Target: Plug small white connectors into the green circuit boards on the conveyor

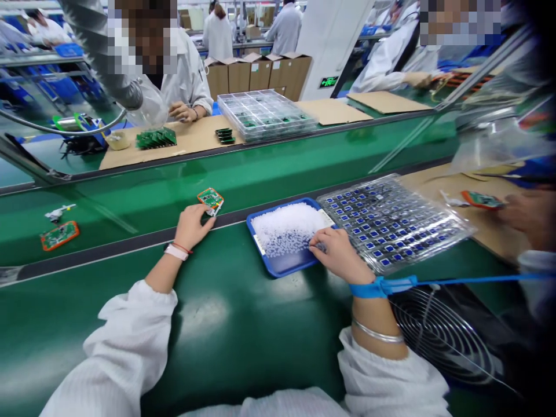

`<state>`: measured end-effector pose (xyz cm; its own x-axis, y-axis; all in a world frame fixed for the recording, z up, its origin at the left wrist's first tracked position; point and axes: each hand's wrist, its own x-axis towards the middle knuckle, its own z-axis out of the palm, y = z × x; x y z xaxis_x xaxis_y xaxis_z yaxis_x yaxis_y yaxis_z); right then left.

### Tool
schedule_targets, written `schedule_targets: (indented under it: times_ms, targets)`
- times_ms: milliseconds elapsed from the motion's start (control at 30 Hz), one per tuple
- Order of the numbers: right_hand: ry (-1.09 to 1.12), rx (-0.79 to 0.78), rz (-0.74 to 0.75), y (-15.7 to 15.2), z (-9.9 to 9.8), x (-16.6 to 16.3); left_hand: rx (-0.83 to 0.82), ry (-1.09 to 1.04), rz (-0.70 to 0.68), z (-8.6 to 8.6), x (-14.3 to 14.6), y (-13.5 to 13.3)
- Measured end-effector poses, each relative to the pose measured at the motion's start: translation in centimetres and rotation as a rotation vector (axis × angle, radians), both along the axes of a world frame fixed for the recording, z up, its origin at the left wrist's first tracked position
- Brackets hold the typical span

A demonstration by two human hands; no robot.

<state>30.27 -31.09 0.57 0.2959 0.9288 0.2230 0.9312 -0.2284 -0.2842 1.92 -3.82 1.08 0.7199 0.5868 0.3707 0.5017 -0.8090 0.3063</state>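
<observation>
My left hand (194, 227) reaches to the edge of the conveyor belt, its fingers pinched on a small white part (211, 211) at the near edge of a green circuit board (210, 197) with an orange rim. Whether that part is joined to the board I cannot tell. My right hand (341, 252), a blue strap round its wrist, is over the right side of a blue tray (284, 272). Small white plastic pieces (289, 223) are heaped in the tray. The fingers of that hand are curled together, and anything between them is too small to make out.
Right of the tray lies a clear blister tray (391, 223) of dark blue-topped components. Another orange-rimmed board (61, 236) rides the belt (269, 165) at left. A fan (443, 333) stands at lower right. A co-worker's hand (527, 217) is beside another board (481, 200).
</observation>
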Motion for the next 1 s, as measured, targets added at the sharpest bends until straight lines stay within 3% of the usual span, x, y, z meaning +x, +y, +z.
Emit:
schedule_targets:
  times_ms: [100, 233, 300, 433, 500, 633, 867, 933, 1000]
  targets:
    - [0.019, 0.018, 0.001, 0.1, -0.3, 0.1, 0.020, 0.065, 0.081, -0.1, 1.9, -0.9]
    - [0.053, 0.024, 0.008, 0.2, -0.3, 0.0, 0.016, 0.131, 0.189, 0.1, 2.6, -0.2]
    - [0.061, 0.035, 0.009, 0.3, -0.1, -0.1, 0.014, 0.165, 0.157, 0.3, 2.1, 0.7]
    - [0.069, 0.061, 0.008, 0.2, 0.1, -0.4, 0.041, 0.201, -0.032, 0.9, -0.4, 2.5]
    - [0.067, 0.066, 0.013, 0.2, 0.1, -0.5, 0.086, 0.222, -0.036, 1.0, -1.7, 3.3]
    - [0.053, 0.076, 0.024, 0.1, 0.1, -0.4, 0.172, 0.287, 0.133, 1.4, -4.0, 4.8]
    - [0.046, 0.058, 0.042, 0.0, 0.3, -0.6, 0.128, 0.380, 0.634, 2.1, -7.3, 6.2]
    - [0.050, 0.056, 0.053, 0.0, 0.4, -0.7, 0.113, 0.354, 0.705, 2.1, -6.9, 5.5]
    - [0.053, 0.063, 0.057, 0.0, 0.3, -0.7, 0.110, 0.340, 0.691, 1.9, -5.9, 4.5]
